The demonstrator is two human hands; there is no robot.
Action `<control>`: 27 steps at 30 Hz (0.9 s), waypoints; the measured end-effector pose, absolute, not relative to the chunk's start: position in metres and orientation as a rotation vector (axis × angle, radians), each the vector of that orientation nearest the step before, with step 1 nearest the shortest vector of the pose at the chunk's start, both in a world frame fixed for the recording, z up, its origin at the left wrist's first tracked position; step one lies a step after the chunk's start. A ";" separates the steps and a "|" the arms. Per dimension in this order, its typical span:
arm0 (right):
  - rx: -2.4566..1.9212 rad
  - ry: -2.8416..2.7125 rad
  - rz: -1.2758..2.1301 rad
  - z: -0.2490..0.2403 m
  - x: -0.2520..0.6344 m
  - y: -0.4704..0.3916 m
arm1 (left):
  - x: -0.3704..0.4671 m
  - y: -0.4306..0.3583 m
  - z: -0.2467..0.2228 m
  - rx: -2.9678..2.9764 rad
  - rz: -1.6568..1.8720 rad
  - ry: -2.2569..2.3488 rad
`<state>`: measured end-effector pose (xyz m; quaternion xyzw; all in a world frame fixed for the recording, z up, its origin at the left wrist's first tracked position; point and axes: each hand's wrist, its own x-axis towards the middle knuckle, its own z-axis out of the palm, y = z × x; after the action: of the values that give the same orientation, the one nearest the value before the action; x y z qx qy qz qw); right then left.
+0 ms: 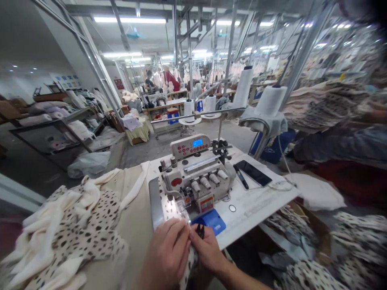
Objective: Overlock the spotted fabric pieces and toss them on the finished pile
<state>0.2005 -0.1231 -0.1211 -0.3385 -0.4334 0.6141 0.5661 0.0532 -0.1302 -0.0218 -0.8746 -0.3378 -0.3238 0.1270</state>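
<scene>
Black-spotted pale fabric [171,208] runs from the presser foot area of an overlock sewing machine [195,169] toward me and hangs over the table's front edge. My left hand [166,249] is closed on this fabric just in front of the machine. Beside it and nearly touching, my right hand [208,247] pinches the fabric's edge. Dark thread snips [200,230] are tucked in the right hand, tips pointing up and away. Part of the fabric is hidden under my fingers.
A pile of spotted fabric [90,217] lies to the left. On the white tabletop [242,213] are a phone [254,173] and a black pen [241,176]. Thread cones [270,100] stand behind. More spotted fabric [314,274] lies low on the right, near a seated person's leg [338,145].
</scene>
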 end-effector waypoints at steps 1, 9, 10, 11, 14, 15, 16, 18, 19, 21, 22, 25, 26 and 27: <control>-0.798 -1.027 1.443 -0.122 0.200 -0.123 | 0.053 -0.129 -0.023 -2.539 -0.942 -0.966; -0.796 -1.042 1.439 -0.129 0.199 -0.122 | 0.051 -0.127 -0.024 -2.525 -0.967 -0.926; -0.796 -1.034 1.436 -0.129 0.199 -0.122 | 0.051 -0.128 -0.024 -2.525 -0.975 -0.929; -0.793 -1.027 1.433 -0.128 0.199 -0.122 | 0.052 -0.128 -0.024 -2.525 -0.978 -0.929; -0.774 -1.023 1.422 -0.125 0.200 -0.122 | 0.052 -0.129 -0.023 -2.526 -0.963 -0.939; -0.766 -1.033 1.420 -0.123 0.200 -0.122 | 0.053 -0.130 -0.023 -2.529 -0.956 -0.948; -0.762 -1.048 1.418 -0.122 0.201 -0.123 | 0.053 -0.130 -0.022 -2.532 -0.950 -0.959; -0.771 -1.073 1.414 -0.120 0.201 -0.123 | 0.053 -0.132 -0.021 -2.539 -0.944 -0.988; -0.781 -1.079 1.409 -0.119 0.202 -0.123 | 0.053 -0.133 -0.020 -2.545 -0.939 -1.004; -0.805 -1.082 1.401 -0.119 0.203 -0.124 | 0.053 -0.135 -0.018 -2.569 -0.918 -1.032; -0.815 -1.083 1.404 -0.119 0.204 -0.124 | 0.054 -0.135 -0.017 -2.579 -0.906 -1.047; -0.840 -1.102 1.417 -0.116 0.205 -0.125 | 0.054 -0.137 -0.015 -2.597 -0.861 -1.077; -0.849 -1.113 1.416 -0.114 0.206 -0.125 | 0.054 -0.137 -0.014 -2.596 -0.849 -1.086; -0.856 -1.125 1.411 -0.112 0.206 -0.126 | 0.054 -0.138 -0.014 -2.596 -0.842 -1.091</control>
<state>0.2065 -0.1256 -0.1119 -0.3604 -0.4736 0.5940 0.5413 0.0540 -0.1375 -0.0141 -0.8788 -0.3692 -0.2851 0.1011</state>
